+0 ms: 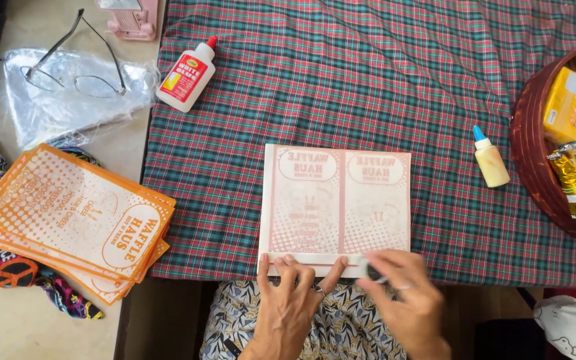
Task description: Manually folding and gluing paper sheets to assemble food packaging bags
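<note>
Your left hand (288, 293) pins the folded bottom flap of the paper bag (337, 203) flat at the table's (368, 80) near edge, fingers spread, grasping nothing. Your right hand (401, 290), just beside it, pinches a small dark object (373, 271) against the flap; glue bottles lie beyond the bag.

Plaid-clothed table (368, 87); beige floor (8, 313) at left; even, soft light
</note>
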